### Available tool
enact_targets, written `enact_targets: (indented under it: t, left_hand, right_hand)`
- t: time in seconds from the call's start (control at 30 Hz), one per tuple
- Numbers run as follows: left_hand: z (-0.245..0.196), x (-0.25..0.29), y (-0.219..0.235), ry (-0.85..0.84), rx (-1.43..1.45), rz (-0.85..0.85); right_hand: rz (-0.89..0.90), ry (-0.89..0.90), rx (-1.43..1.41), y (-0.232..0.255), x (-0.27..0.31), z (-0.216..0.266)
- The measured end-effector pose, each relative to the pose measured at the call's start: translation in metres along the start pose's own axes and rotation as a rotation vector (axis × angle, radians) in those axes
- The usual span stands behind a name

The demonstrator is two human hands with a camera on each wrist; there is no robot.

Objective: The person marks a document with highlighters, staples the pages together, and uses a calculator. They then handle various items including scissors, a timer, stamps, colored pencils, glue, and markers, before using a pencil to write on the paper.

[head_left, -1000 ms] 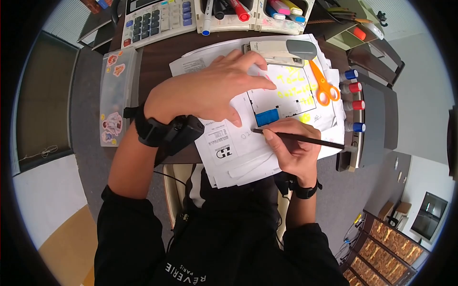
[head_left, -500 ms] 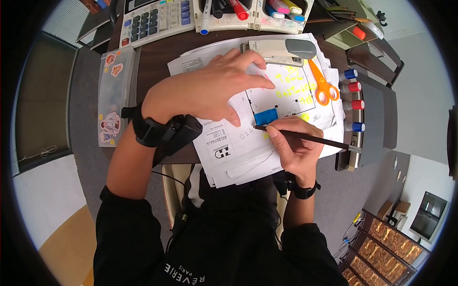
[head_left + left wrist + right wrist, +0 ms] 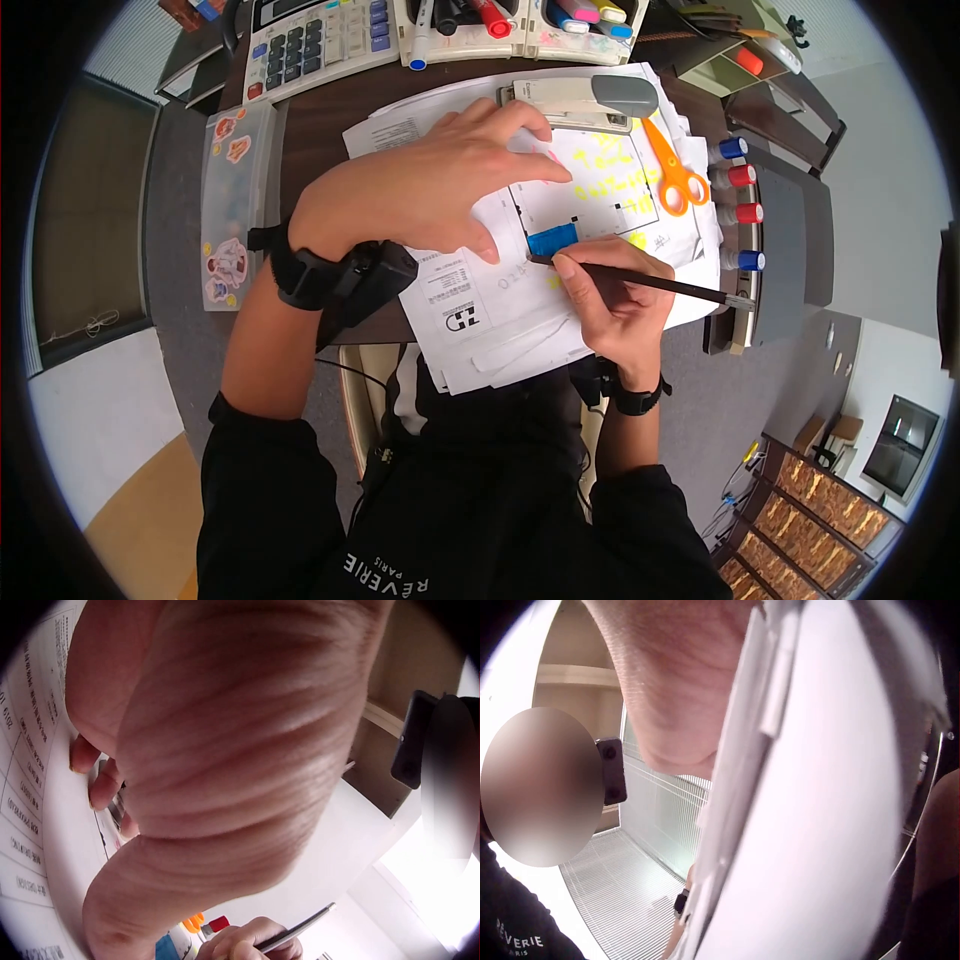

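A stack of printed papers (image 3: 520, 340) lies on the dark desk, its top sheet bearing a plan drawing, yellow marker writing and a blue patch (image 3: 552, 238). My right hand (image 3: 622, 315) pinches a dark pencil (image 3: 690, 291) slantwise, its tip at the paper just below the blue patch. Faint grey handwritten figures (image 3: 512, 276) sit left of the tip. My left hand (image 3: 430, 195) rests on the sheet with fingers and thumb spread, holding nothing. In the left wrist view the right hand (image 3: 247, 939) with the pencil (image 3: 296, 928) shows beyond the left thumb.
A stapler (image 3: 560, 100) and orange scissors (image 3: 685, 190) lie on the papers' far side. Behind are a calculator (image 3: 320, 45) and a marker holder (image 3: 470, 45). A stickered clear case (image 3: 235, 200) lies left; red- and blue-capped bottles (image 3: 742, 213) line the right.
The pencil tip has shifted slightly along the sheet near the blue patch, and the grey figures have grown by a stroke or so. The left hand stays in place on the paper.
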State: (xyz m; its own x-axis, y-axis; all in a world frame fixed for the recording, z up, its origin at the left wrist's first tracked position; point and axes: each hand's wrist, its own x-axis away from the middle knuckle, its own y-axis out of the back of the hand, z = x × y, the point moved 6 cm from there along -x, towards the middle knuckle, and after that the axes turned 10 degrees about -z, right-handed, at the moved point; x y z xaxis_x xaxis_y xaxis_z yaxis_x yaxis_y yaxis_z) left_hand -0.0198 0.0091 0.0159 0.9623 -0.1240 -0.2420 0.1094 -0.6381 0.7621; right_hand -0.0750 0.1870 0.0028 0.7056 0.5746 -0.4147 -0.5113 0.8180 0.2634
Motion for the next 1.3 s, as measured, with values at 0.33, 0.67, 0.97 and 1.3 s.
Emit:
enact_targets:
  t: [0.33,0.67,0.97,1.3]
  left_hand:
    - [0.001,0.0,-0.001,0.001,-0.003,-0.001]
    - [0.001,0.0,-0.001,-0.001,0.0,-0.001]
    - [0.001,0.0,-0.001,0.01,0.003,-0.002]
    - [0.001,0.0,-0.002,0.007,0.004,-0.002]
  right_hand:
    - [0.013,0.005,0.008,0.0,0.0,0.001]
    - [0.023,-0.011,-0.054,0.001,0.001,-0.001]
    - [-0.062,-0.049,-0.111,0.004,0.003,-0.007]
    - [-0.061,-0.15,-0.035,0.006,0.007,-0.011]
